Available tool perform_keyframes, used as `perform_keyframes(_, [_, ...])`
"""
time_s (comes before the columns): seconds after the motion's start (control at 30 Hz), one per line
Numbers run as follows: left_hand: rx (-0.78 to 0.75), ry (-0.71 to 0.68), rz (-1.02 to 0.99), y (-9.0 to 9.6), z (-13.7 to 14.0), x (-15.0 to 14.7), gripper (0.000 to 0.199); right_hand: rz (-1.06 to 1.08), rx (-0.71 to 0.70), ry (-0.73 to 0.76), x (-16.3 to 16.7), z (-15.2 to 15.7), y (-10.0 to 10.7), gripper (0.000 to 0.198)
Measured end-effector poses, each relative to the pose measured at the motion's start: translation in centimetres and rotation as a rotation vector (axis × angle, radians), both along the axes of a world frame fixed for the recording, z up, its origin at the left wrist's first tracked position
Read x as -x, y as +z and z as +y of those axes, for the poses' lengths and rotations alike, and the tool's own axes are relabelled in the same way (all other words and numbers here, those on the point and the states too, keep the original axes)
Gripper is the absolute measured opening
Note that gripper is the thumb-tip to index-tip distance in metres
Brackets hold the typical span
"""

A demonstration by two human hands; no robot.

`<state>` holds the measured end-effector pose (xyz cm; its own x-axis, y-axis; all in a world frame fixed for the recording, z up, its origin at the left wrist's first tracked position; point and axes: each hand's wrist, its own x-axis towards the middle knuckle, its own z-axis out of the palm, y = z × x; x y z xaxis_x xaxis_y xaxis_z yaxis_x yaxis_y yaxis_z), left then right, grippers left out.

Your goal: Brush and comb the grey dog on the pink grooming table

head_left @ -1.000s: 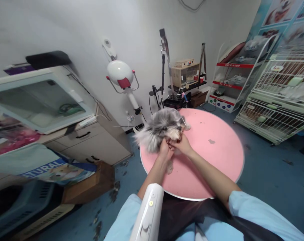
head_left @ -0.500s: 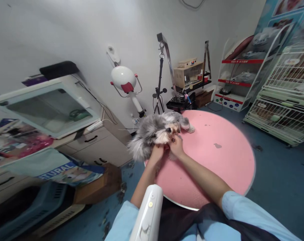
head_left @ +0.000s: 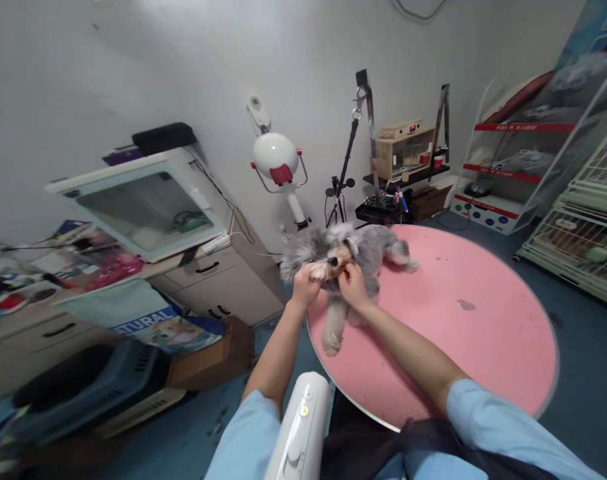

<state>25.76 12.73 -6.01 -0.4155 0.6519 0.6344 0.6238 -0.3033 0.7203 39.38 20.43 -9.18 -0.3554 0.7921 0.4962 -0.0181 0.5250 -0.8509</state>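
Note:
A grey and white dog (head_left: 372,250) lies on a round pink table (head_left: 463,353), its head turned toward me and one pale front leg hanging near the edge. My left hand (head_left: 306,287) is closed on the fur at one side of its muzzle. On the other side, my right hand (head_left: 352,285) pinches the fur by the mouth, with the fingertips partly hidden. The dark nose shows between both hands.
A white device with buttons (head_left: 303,417) juts up close below me. Behind the table stand a grooming post with a black strap (head_left: 351,143) and a white lamp-like appliance (head_left: 276,157). Left are drawers (head_left: 218,277) and a pet carrier (head_left: 98,380); right, wire cages (head_left: 578,230).
The dog's head has lifted and turned more toward me, showing its front leg. My left hand has moved from under the chin to the muzzle's side. The view has swung left.

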Motion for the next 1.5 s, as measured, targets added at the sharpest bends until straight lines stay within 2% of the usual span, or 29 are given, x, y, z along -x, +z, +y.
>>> perform_keyframes(0.1, [0.079, -0.048, 0.197, 1.9, 0.7, -0.5, 0.026, -0.005, 0.051, -0.009, -0.6, 0.6, -1.1, 0.011])
perform_keyframes(0.17, [0.084, -0.059, 0.240, 3.0, 1.1, -0.9, 0.031, 0.000, 0.070, 0.006, -1.1, 0.3, -2.1, 0.009])
perform_keyframes(0.3, [0.137, -0.200, 0.099, 4.5, 1.5, -1.7, 0.033, 0.026, 0.162, 0.043, -3.1, -2.5, -4.7, 0.012])
perform_keyframes(0.4, [0.167, -0.277, -0.034, 5.7, 1.9, -2.2, 0.039, -0.026, 0.343, 0.177, -5.4, -5.8, -5.7, 0.014])
perform_keyframes(0.47, [0.179, -0.307, -0.042, 6.4, 2.3, -2.5, 0.043, -0.042, 0.467, 0.362, -6.7, -7.6, -5.4, 0.014])
perform_keyframes(0.53, [0.178, -0.322, -0.032, 7.1, 2.9, -2.6, 0.047, 0.033, 0.520, 0.464, -7.3, -8.5, -4.4, 0.014])
perform_keyframes(0.63, [0.150, -0.328, -0.059, 7.6, 3.7, -2.7, 0.057, 0.184, 0.510, 0.403, -7.4, -8.4, -2.8, 0.023])
perform_keyframes(0.77, [0.152, -0.321, -0.126, 7.6, 4.4, -2.7, 0.066, 0.217, 0.612, 0.422, -7.6, -7.9, -1.5, 0.027])
perform_keyframes(0.9, [0.166, -0.287, -0.181, 7.1, 4.5, -3.2, 0.067, 0.302, 0.614, 0.371, -7.9, -8.2, -0.7, 0.035])
perform_keyframes(1.07, [0.173, -0.322, -0.223, 6.6, 3.7, -3.8, 0.067, 0.189, 0.810, 0.629, -8.6, -9.0, -0.5, 0.039])
perform_keyframes(1.17, [0.184, -0.328, -0.235, 6.2, 3.2, -4.1, 0.069, 0.274, 0.854, 0.597, -9.2, -9.0, -0.5, 0.041])
perform_keyframes(1.23, [0.175, -0.317, -0.234, 6.0, 2.9, -4.4, 0.070, 0.248, 0.937, 0.581, -9.8, -9.0, -0.7, 0.042])
perform_keyframes(1.33, [0.177, -0.339, -0.214, 6.0, 2.4, -4.8, 0.070, 0.149, 1.075, 0.700, -10.8, -9.5, -0.9, 0.045])
perform_keyframes(1.4, [0.210, -0.377, -0.193, 6.1, 2.1, -5.0, 0.070, 0.218, 1.023, 0.723, -11.4, -9.7, -0.7, 0.047])
perform_keyframes(1.47, [0.238, -0.403, -0.154, 6.1, 1.6, -5.1, 0.070, 0.293, 0.953, 0.671, -11.8, -9.8, -0.1, 0.046])
perform_keyframes(1.5, [0.244, -0.407, -0.133, 6.2, 1.4, -5.1, 0.070, 0.283, 0.969, 0.669, -12.0, -10.0, 0.2, 0.045])
